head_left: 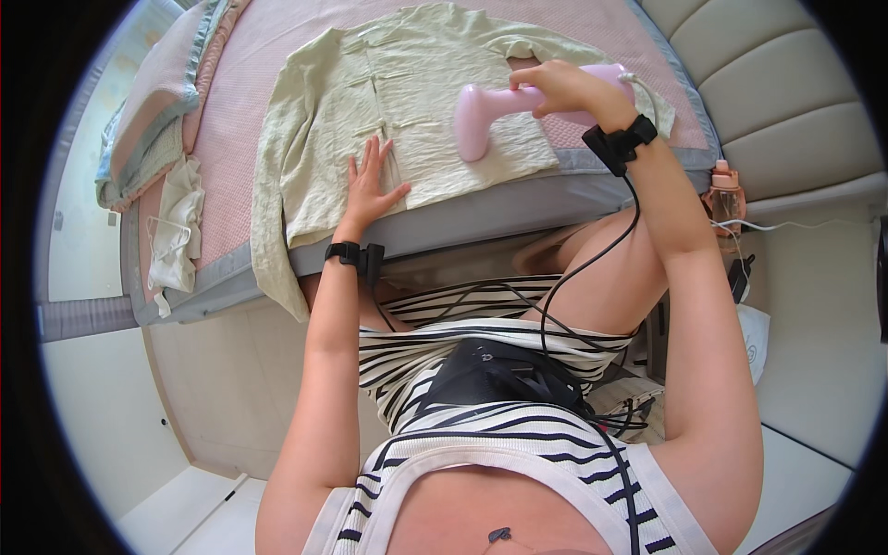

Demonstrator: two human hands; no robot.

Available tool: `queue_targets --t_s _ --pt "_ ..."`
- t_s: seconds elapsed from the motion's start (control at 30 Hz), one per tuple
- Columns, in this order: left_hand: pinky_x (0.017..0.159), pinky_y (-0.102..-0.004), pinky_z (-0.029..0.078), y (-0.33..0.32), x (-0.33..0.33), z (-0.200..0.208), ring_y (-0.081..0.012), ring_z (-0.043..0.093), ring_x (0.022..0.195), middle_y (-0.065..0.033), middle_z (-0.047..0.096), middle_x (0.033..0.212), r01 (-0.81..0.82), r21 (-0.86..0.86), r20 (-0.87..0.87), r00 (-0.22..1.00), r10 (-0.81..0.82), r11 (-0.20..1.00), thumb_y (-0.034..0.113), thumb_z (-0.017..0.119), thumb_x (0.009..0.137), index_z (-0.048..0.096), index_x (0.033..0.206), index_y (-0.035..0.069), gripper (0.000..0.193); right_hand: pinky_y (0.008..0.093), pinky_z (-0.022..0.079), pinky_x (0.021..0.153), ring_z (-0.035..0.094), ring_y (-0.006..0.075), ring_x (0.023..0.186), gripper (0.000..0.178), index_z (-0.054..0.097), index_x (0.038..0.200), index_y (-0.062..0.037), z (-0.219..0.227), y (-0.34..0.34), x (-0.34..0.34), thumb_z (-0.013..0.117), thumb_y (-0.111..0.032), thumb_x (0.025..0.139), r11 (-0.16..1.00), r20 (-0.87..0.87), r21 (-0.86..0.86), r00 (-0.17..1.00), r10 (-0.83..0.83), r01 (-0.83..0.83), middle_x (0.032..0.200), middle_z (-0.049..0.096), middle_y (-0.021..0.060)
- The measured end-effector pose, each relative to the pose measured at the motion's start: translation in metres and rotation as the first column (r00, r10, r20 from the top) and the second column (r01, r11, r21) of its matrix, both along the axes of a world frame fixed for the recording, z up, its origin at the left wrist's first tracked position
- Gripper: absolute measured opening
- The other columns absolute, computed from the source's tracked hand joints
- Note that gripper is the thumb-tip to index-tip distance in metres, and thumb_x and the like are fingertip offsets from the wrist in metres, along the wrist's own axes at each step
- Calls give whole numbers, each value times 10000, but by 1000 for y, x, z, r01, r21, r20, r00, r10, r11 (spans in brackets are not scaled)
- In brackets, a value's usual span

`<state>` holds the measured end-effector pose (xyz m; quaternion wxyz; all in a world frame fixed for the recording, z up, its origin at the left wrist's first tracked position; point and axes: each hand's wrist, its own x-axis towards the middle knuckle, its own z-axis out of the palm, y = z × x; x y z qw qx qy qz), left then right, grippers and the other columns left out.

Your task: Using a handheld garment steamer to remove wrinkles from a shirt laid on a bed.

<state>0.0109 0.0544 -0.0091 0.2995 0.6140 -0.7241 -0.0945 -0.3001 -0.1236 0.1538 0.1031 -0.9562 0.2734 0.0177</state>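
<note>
Here is the right hand, its grip wrapped around the handle of a pink handheld steamer, fingers clamped on, thumb curled beneath! The steamer sits above the right part of a pale green shirt, its wide head pointing toward the person's left; whether that head touches the cloth, I cannot tell from here. Over to the left hand, and that grip holds nothing: palm down, fingers fanned apart, flat on the shirt near its lower edge, right beside the front opening. The shirt lies spread across the bed, wrinkles all over, one long sleeve dropping over the near edge on the left. From the steamer's back end runs a white cord, looping by the right wrist, and both wrists wear black bands with dark cables trailing down. Further out on the left, a crumpled white cloth lies near the bed's corner, folded bedding piled behind it. On the far right, a padded headboard, and just beside the bed, a pink-capped bottle.
</note>
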Motion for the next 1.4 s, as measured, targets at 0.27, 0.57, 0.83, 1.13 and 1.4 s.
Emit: queue_targets --t_s 0.27,0.57,0.83,1.13,1.4 --pt "1073 -485 25 0 0 1 -244 130 1364 -111 218 1454 -5 24 49 999 4 1000 487 639 715 276 1384 150 832 403 443 718 590 313 858 462 551 992 -112 0 -12 -19 750 -80 576 999 -13 19 999 -39 40 867 630 113" --pt "1065 -508 19 0 -2 6 -245 122 1365 -90 219 1457 15 43 45 999 -17 999 523 617 725 237 1401 163 855 405 446 719 593 316 859 459 548 1002 -105 -1 -8 -15 740 -81 586 1000 -3 12 1000 -21 21 879 627 123" --pt "1068 -498 20 -1 -1 1 -240 128 1364 -83 210 1461 7 36 83 997 -10 999 493 619 731 252 1398 172 826 397 448 764 577 304 917 482 550 1022 -108 4 -1 -11 734 -52 580 998 -37 27 997 -62 63 946 616 114" --pt "1072 -486 13 0 -2 3 -231 134 1364 -76 225 1456 11 32 78 997 -14 999 444 624 751 229 1405 148 819 386 451 766 572 299 933 500 553 1034 -113 5 -17 -50 733 -42 573 980 -16 34 981 -193 194 972 611 106" --pt "1069 -491 2 -1 -1 1 -226 134 1364 -42 248 1452 14 34 94 995 -17 999 446 618 758 191 1413 136 841 397 446 754 590 308 881 457 569 1004 -103 4 -11 -34 724 -50 577 996 10 3 996 -92 92 911 630 118"
